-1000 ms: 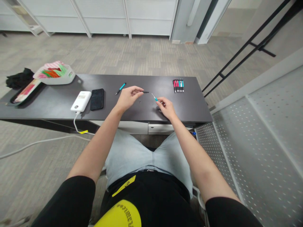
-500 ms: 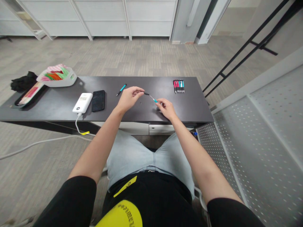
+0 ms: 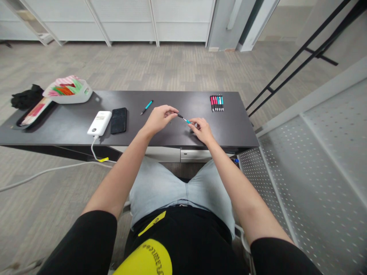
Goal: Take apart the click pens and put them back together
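My left hand [image 3: 159, 117] pinches a black pen grip section [image 3: 180, 116] above the desk. Facing it, my right hand [image 3: 202, 130] has its fingers closed on a teal pen barrel [image 3: 188, 121], mostly hidden by the fingertips. Between the two parts a short stretch of thin pale refill [image 3: 185, 119] shows, in line with both. Left of my left hand lies a whole teal and black pen [image 3: 147, 107]. A row of several red and teal pens [image 3: 216, 103] lies side by side beyond my right hand.
On the dark desk [image 3: 183, 139] a black phone [image 3: 118, 120] lies beside a white power bank [image 3: 99, 123] with a cable. Farther left stand a white basket [image 3: 73, 98] of colourful items, a black tray [image 3: 34, 119] and a black cloth bundle [image 3: 27, 97]. A perforated panel [image 3: 315, 160] borders the right.
My left hand has moved slightly right, bringing the black grip section closer to the teal barrel. Less of the refill shows between them. My right hand has hardly moved.
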`<state>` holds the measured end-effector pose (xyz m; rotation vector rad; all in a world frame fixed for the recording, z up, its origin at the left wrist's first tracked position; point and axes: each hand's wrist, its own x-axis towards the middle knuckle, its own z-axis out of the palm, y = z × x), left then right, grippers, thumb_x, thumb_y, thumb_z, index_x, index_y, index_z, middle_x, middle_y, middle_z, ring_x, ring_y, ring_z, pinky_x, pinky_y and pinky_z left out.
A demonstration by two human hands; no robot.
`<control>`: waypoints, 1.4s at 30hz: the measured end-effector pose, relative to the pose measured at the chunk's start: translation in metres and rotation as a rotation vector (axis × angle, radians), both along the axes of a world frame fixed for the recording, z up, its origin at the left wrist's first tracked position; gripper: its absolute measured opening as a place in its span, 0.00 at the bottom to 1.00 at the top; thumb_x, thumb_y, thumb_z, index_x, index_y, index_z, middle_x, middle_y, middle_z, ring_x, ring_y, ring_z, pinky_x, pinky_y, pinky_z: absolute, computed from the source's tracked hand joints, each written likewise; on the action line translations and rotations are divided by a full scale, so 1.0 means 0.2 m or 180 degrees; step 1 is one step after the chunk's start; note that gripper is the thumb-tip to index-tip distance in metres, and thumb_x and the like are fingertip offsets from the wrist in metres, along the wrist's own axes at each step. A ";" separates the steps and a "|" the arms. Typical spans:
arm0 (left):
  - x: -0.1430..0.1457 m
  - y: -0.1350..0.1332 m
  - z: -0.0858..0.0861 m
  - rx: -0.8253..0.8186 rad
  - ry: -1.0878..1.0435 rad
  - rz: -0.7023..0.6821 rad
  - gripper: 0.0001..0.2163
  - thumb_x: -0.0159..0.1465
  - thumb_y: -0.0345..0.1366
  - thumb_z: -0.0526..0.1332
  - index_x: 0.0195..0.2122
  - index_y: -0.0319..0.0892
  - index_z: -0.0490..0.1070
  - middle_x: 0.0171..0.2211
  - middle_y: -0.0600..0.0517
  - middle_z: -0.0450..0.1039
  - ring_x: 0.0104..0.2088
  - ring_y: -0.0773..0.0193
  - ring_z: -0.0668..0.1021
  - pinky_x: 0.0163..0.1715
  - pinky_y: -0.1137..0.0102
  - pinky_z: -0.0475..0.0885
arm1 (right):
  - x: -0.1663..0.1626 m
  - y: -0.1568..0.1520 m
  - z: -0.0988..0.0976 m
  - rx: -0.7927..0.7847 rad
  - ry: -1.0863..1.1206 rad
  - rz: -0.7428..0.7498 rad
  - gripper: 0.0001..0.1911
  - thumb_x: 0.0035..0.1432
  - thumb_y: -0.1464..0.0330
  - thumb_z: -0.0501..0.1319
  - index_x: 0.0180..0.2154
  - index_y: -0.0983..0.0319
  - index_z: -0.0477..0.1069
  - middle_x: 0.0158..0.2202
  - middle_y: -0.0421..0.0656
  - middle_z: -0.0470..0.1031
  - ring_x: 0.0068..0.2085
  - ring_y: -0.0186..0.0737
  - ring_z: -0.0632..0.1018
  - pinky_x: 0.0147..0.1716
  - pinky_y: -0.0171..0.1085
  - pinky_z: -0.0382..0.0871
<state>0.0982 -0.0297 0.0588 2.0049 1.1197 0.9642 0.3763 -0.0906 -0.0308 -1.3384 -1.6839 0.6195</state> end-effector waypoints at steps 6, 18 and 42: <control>0.06 -0.06 -0.10 -0.0212 -0.0151 -0.0065 0.06 0.67 0.49 0.80 0.40 0.56 0.93 0.39 0.48 0.92 0.39 0.45 0.87 0.56 0.48 0.88 | 0.00 -0.01 0.01 0.0098 -0.0159 -0.0095 0.05 0.78 0.54 0.78 0.46 0.43 0.94 0.48 0.49 0.92 0.55 0.68 0.87 0.63 0.65 0.76; 0.15 -0.24 -0.26 -0.1250 -0.1451 0.0858 0.07 0.63 0.34 0.81 0.35 0.53 0.85 0.35 0.53 0.89 0.33 0.55 0.87 0.42 0.58 0.85 | 0.01 0.01 -0.03 0.0026 0.0265 0.0235 0.06 0.76 0.57 0.78 0.48 0.45 0.97 0.49 0.50 0.90 0.50 0.61 0.88 0.53 0.58 0.88; 0.12 -0.28 -0.34 -0.1379 -0.1435 0.0657 0.08 0.61 0.36 0.84 0.32 0.54 0.87 0.35 0.53 0.92 0.38 0.52 0.90 0.50 0.56 0.86 | 0.01 -0.01 0.01 -0.0319 -0.0332 0.0426 0.12 0.83 0.60 0.70 0.41 0.48 0.88 0.50 0.50 0.93 0.56 0.62 0.92 0.65 0.57 0.84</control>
